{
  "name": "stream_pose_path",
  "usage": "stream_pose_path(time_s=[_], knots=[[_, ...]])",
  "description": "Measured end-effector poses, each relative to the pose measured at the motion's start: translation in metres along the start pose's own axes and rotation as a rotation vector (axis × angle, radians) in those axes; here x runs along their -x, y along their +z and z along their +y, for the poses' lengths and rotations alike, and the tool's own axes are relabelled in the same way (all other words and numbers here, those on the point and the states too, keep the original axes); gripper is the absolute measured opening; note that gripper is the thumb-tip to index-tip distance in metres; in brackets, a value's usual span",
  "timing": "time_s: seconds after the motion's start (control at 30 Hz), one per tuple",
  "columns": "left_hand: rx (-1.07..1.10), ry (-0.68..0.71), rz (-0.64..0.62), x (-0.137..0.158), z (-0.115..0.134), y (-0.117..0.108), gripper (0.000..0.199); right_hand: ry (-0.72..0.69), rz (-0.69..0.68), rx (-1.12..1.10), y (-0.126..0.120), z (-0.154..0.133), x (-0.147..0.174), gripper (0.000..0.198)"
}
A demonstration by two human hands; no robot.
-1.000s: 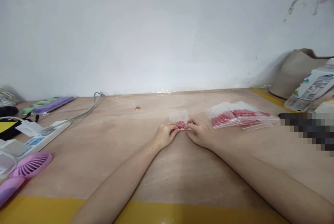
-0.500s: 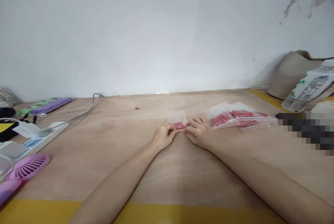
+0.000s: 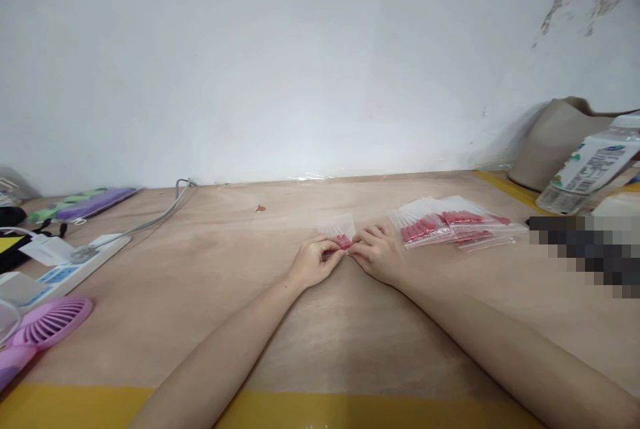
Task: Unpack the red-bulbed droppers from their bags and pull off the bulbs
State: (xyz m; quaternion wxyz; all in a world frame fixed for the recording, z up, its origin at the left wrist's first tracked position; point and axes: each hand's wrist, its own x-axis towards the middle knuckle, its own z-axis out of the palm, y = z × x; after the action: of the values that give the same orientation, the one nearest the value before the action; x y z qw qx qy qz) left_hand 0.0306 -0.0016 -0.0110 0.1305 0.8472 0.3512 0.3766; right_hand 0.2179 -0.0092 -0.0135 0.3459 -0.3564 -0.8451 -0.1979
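the wood-grain tabletop (image 3: 210, 336) runs up to the pale wall (image 3: 280, 69) and gives the work a flat, steady backing. the person's two hands are close together at its middle: the left hand (image 3: 317, 261) has thumb and forefinger pinched on the near edge of a small clear zip bag (image 3: 336, 222), and the right hand (image 3: 377, 252) clamps that same edge farther right, which probably keeps the thin plastic taut; the exact fingertip contact is partly hidden. just right of the right hand, overlapping clear zip bags (image 3: 425, 226) of red-ended slim pieces lie fanned out, likely set there to be within easy reach. the small bag lies flat beyond the fingertips, its own red pieces (image 3: 343, 240) toward the near edge. as for room, the tabletop stretches wide on the left as far as the white power strip (image 3: 85, 266) and pink handheld fan (image 3: 55, 322), and far as the wall; a yellow border (image 3: 295, 409) crosses the near side under the forearms. on the right, the fanned bags leave only a narrow gap.
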Motion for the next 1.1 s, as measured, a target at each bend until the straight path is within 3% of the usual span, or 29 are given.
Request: stream_pose_path(time_s=[0.13, 0.4, 0.6, 0.87, 1.1], knots=[[0.001, 0.061, -0.031, -0.005, 0.002, 0.003, 0.016, -0.004, -0.006, -0.045, 0.004, 0.001, 0.002, 0.019], [-0.022, -0.022, -0.062, -0.008, 0.001, 0.008, 0.016, 0.014, -0.091, -0.068, 0.006, -0.001, 0.000, 0.022], [-0.100, -0.077, 0.025, -0.005, 0.005, 0.007, 0.015, -0.022, -0.152, -0.169, 0.006, -0.005, -0.002, 0.015], [-0.087, -0.135, 0.221, -0.001, 0.000, -0.001, 0.017, 0.070, -0.266, -0.589, -0.008, 0.002, 0.004, 0.005], [-0.035, -0.032, 0.014, 0.002, -0.016, -0.018, 0.030, 0.312, -0.148, -0.564, -0.006, 0.025, 0.013, 0.016]])
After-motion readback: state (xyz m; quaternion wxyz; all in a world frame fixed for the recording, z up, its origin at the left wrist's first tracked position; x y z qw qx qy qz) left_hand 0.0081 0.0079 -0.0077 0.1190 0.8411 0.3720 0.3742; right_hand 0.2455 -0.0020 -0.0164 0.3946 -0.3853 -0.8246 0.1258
